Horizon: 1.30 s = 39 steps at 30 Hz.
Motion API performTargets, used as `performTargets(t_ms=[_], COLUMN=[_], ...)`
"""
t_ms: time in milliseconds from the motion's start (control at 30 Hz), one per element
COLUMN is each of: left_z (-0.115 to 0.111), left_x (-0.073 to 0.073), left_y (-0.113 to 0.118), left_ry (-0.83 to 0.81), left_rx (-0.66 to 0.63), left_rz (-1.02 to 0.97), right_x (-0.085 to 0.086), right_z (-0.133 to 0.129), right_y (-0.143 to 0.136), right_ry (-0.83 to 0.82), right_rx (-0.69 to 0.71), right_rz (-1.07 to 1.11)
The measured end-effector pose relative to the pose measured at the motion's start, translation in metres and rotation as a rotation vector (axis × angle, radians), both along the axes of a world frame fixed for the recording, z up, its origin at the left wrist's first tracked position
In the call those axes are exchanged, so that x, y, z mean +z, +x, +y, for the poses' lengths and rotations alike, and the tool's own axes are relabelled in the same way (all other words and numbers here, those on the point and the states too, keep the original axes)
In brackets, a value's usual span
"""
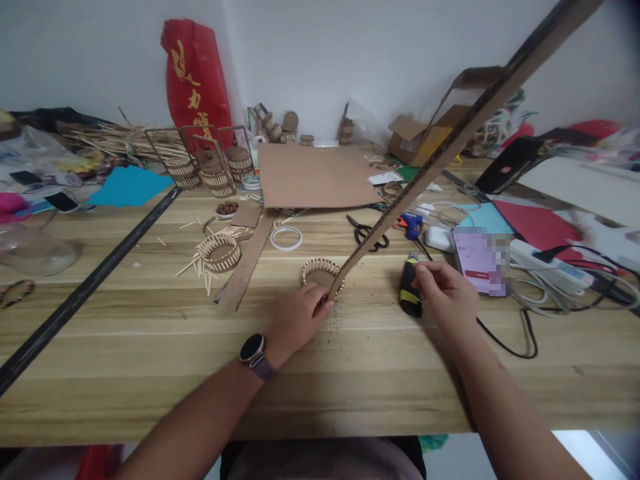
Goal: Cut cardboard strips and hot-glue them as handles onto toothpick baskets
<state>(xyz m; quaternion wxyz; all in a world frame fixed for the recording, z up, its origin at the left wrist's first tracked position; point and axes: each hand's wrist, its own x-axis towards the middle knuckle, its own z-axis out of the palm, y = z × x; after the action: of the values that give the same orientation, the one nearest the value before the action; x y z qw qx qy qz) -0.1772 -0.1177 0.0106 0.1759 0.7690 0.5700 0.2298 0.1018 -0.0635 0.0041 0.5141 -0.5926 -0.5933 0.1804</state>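
Note:
My left hand [299, 315], with a watch on its wrist, is closed on the lower end of a long brown cardboard strip [400, 200]. That strip slants up to the top right. Its held end is at a small round basket [323, 268] with a cardboard base and a wall of short sticks; my fingers cover part of the basket's near side. My right hand [447, 293] has its fingers pinched together at the right edge of a black and yellow cutter [411, 290]. Whether they grip it, or something small, I cannot tell.
Left of centre lie a second stick-walled ring [220, 253], loose sticks and a cardboard strip [250, 263]. Black scissors [369, 235], a white tape ring [287, 239], a blue glue gun [412, 225], a phone [480, 260] and a power strip [550, 267] with cables surround the work spot.

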Motion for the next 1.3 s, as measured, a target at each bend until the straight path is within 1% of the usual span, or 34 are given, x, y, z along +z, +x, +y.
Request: performTargets(t_ms=[233, 433, 567, 700, 800, 867, 933, 1000, 1033, 1100, 1167, 1233, 1300], left_z=[0.002, 0.002, 0.001, 0.002, 0.002, 0.002, 0.001, 0.000, 0.000, 0.000, -0.001, -0.001, -0.001], left_x=[-0.004, -0.001, 0.003, 0.002, 0.000, -0.001, -0.002, -0.003, -0.003, -0.003, -0.002, -0.002, -0.002], left_y=[-0.002, -0.004, -0.006, -0.007, -0.006, -0.005, -0.004, -0.004, -0.004, -0.006, -0.007, -0.007, -0.006], left_ry=[-0.002, -0.012, -0.017, -0.005, -0.007, -0.016, -0.022, -0.026, -0.028, -0.033, -0.044, -0.066, -0.089], left_rx=[0.007, 0.039, 0.062, 0.054, 0.052, 0.055, 0.042, 0.009, -0.010, -0.042, -0.049, -0.034, -0.019], left_rz=[-0.008, 0.006, 0.003, -0.007, -0.004, 0.004, 0.000, -0.019, -0.028, -0.042, -0.048, -0.049, -0.035], right_x=[0.006, 0.006, 0.004, 0.000, 0.001, 0.006, 0.013, 0.021, 0.025, 0.032, 0.036, 0.040, 0.040], right_z=[-0.003, -0.003, -0.003, -0.004, -0.009, -0.015, -0.021, -0.026, -0.027, -0.025, -0.015, 0.001, 0.021], right_y=[-0.007, -0.008, -0.009, -0.009, -0.019, -0.034, -0.055, -0.078, -0.088, -0.103, -0.107, -0.101, -0.089], right_ry=[-0.062, -0.081, -0.082, -0.062, -0.033, -0.012, -0.005, -0.033, -0.051, -0.079, -0.089, -0.091, -0.100], right_rx=[0.086, 0.089, 0.123, 0.145, 0.166, 0.248, 0.408, 0.564, 0.618, 0.675, 0.667, 0.595, 0.503], right_rz=[-0.004, 0.011, -0.021, -0.083, -0.114, -0.131, -0.152, -0.163, -0.162, -0.148, -0.125, -0.085, -0.060])
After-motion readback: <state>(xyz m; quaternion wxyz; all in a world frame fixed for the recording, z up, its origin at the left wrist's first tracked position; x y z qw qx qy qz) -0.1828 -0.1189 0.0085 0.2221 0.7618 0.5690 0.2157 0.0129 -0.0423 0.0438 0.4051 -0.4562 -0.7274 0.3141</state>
